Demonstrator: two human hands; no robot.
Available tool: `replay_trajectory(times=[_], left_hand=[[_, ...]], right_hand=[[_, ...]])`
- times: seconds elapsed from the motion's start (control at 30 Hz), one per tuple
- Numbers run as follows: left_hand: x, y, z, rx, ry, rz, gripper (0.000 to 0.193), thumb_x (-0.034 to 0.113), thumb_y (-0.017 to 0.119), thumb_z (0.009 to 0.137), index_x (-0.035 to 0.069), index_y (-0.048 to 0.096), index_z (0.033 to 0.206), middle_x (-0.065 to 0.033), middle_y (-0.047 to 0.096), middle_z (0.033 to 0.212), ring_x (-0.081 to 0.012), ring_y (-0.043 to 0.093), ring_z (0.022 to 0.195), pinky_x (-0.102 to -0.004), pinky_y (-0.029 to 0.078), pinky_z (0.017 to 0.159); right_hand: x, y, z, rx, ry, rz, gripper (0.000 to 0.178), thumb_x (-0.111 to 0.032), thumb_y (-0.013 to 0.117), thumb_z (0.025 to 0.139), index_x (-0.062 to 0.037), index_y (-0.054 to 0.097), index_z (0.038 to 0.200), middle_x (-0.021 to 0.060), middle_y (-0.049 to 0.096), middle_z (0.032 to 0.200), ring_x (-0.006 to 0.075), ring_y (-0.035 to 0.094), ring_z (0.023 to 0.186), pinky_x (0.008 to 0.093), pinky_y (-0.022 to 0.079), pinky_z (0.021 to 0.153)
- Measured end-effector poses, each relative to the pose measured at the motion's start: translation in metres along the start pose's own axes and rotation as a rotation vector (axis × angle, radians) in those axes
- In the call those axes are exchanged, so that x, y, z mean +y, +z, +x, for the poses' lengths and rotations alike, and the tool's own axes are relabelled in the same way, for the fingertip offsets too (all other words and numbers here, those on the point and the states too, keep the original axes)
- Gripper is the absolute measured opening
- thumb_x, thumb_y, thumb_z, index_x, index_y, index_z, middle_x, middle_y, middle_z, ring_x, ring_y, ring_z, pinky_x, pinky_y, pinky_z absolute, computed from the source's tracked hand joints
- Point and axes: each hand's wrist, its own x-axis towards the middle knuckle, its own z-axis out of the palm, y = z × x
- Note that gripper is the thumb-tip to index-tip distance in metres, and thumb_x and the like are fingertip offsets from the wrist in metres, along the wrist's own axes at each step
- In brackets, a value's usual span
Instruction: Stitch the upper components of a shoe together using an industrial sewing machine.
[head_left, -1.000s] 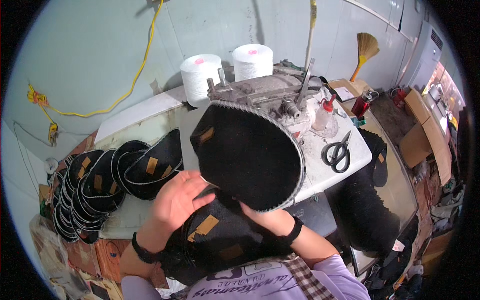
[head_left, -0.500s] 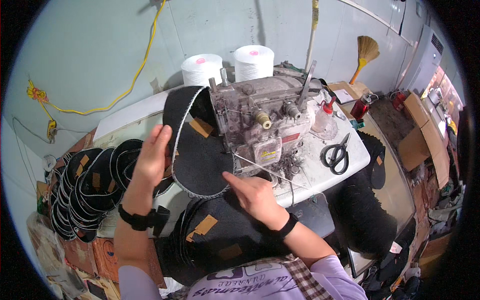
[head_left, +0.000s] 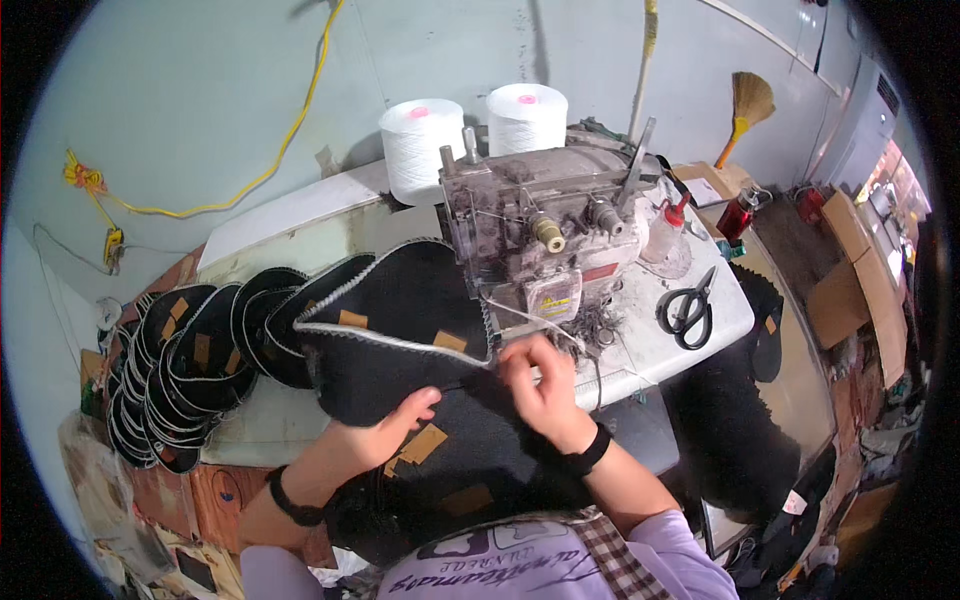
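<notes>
A black felt-like piece (head_left: 398,293), edged with pale stitching and bearing tan tags, lies folded in front of the dusty overlock sewing machine (head_left: 540,220). My left hand (head_left: 385,430) grips its near flap, thumb on top and the other fingers hidden beneath. By the piece's right corner, my right hand (head_left: 540,385) has its fingers curled in a pinch. What sits between those fingertips is too small to tell. A white thread (head_left: 525,314) runs past the machine's front above the right hand. Under both hands rests a stack of black pieces (head_left: 480,455) with tan tags.
Edged black pieces (head_left: 190,370) pile up at the left. Two white thread cones (head_left: 527,120) stand behind the machine. Black scissors (head_left: 687,312) and an oil bottle (head_left: 668,240) lie to its right, with a shaggy black heap (head_left: 735,440) beyond the table edge.
The black piece has come away from beside the machine, swung down toward me and folded over. My left hand moved lower; my right hand went from pointing to a pinch at the corner.
</notes>
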Motion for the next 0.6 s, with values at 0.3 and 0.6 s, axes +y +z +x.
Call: replay_trajectory(times=[0.3,0.6], left_hand=[[-0.041,-0.03,0.098,0.373,0.417,-0.019,0.018,0.011,0.066,0.082,-0.005,0.062,0.09,-0.0033,0.065,0.085,-0.0095,0.057,0.074,-0.0255,0.046,0.065],[-0.076,-0.137,0.049,0.705,-0.184,0.921,0.04,0.033,0.062,0.082,-0.003,0.062,0.063,-0.0211,0.054,0.056,-0.0302,0.057,0.05,-0.0373,0.04,0.049]], right_hand=[[0.012,0.025,-0.016,-0.401,-0.203,-0.377,0.033,-0.01,0.068,0.071,-0.0033,0.059,0.102,0.0149,0.059,0.091,0.0323,0.057,0.087,0.0382,0.046,0.077],[0.019,-0.024,-0.021,-0.377,-0.136,-0.407,0.02,-0.007,0.071,0.069,-0.0068,0.064,0.089,0.0107,0.06,0.087,0.0291,0.058,0.083,0.0341,0.048,0.071]])
